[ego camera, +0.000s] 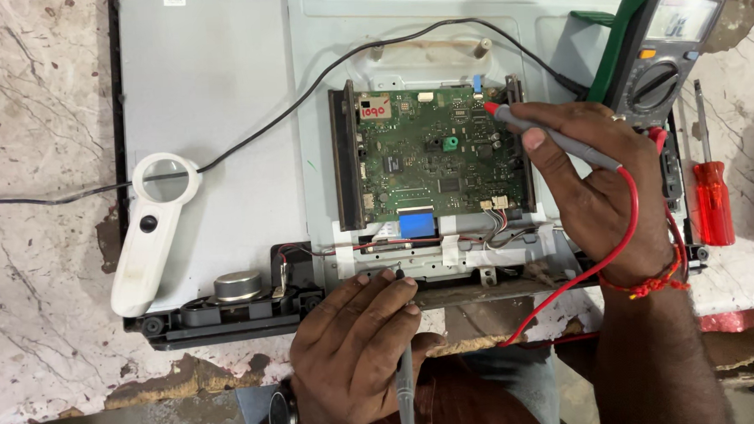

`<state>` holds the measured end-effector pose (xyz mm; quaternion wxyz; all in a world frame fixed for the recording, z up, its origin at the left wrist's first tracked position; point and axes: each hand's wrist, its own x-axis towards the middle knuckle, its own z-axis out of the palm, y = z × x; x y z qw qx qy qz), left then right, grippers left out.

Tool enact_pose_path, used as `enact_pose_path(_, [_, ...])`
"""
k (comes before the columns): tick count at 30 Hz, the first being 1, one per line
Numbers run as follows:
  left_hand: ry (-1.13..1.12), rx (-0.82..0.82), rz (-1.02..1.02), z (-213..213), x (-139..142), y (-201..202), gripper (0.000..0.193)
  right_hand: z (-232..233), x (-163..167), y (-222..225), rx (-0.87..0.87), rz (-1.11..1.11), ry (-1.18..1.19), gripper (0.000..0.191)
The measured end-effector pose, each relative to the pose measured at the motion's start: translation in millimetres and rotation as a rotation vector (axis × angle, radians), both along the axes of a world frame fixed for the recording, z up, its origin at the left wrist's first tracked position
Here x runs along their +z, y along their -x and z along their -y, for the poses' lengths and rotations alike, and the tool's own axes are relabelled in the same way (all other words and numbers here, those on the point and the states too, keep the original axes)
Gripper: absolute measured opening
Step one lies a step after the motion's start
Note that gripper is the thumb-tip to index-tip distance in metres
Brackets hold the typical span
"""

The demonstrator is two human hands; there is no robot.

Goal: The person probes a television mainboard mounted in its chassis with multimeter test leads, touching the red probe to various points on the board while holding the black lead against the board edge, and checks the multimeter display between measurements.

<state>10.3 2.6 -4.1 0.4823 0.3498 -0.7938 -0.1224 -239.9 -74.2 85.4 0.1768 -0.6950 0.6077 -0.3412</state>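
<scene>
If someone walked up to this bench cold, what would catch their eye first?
Probably the green circuit board bolted in the middle of the grey metal back panel, with the right hand pressing a red-tipped grey test probe to its upper right corner. The left hand holds a dark probe at the panel's lower edge. A green multimeter sits top right, a white magnifying glass left.

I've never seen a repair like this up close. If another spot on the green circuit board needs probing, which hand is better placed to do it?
Probably the right hand: its red-tipped probe already touches the circuit board at the upper right edge. The left hand holds the black probe against the metal frame below.
</scene>
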Motion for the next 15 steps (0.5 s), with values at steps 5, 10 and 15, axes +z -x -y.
enact_pose_path(5, [0.0,0.008,0.001,-0.1,-1.5,1.0,0.035,0.5,0.6,0.3,-0.007,-0.004,-0.014,0.023])
enact_pose_path(10, [-0.003,0.004,-0.008,-0.3,-1.2,0.6,0.036,-0.1,1.4,-0.1,0.0,0.003,-0.009,0.023])
enact_pose_path(15, [0.009,-0.001,-0.015,1.4,-0.1,0.6,0.034,0.3,1.4,-0.2,-0.012,-0.017,-0.014,0.023])
